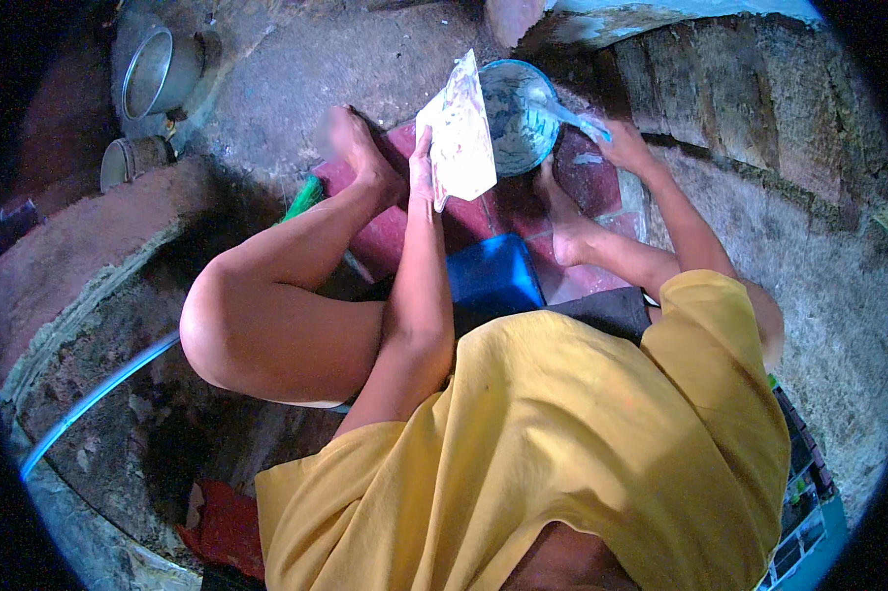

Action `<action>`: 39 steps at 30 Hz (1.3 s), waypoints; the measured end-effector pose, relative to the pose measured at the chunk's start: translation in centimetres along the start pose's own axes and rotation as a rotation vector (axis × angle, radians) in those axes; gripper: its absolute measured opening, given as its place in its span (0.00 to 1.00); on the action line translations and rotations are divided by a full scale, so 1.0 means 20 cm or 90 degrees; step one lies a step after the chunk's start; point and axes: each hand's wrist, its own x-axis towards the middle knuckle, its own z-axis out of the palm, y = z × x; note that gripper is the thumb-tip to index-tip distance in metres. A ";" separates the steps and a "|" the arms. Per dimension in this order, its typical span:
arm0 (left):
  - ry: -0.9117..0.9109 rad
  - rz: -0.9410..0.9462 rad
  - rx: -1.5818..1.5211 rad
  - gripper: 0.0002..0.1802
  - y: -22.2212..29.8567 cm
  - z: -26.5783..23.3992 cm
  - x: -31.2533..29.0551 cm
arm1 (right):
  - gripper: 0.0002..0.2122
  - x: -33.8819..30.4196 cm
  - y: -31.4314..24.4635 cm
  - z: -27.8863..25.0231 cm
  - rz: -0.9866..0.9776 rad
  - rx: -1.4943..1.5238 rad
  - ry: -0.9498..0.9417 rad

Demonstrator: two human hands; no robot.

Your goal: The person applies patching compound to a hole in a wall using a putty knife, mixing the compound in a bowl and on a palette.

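My left hand (421, 172) is closed on the lower left edge of a white angular panel (460, 143). Its face is smeared and blotchy, and it stands tilted beside a round blue-rimmed basin (511, 148). Whitish patches show inside the basin. My right hand (623, 148) is closed around the end of a blue handle (584, 124), which reaches over the basin's right rim. Whether the handle is part of the basin or of a separate tool inside it, I cannot tell.
A blue box-shaped thing (493, 276) is between my legs on red tiles (380, 241). Green bristles (304, 197) show beside my left leg. Two metal pots (158, 74) are at the far left. A blue pipe or hose (99, 394) runs at left, and a rough wall (749, 108) rises at right.
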 end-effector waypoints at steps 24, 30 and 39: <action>0.041 0.021 0.016 0.27 -0.02 -0.06 -0.02 | 0.13 -0.21 -0.22 0.23 0.011 0.212 0.034; 0.046 0.033 0.016 0.27 -0.03 -0.06 -0.02 | 0.14 -0.17 -0.39 -0.07 -0.066 0.017 0.024; 0.052 0.014 0.002 0.26 -0.02 -0.08 0.00 | 0.15 0.05 -0.19 -0.11 -0.091 -0.050 0.073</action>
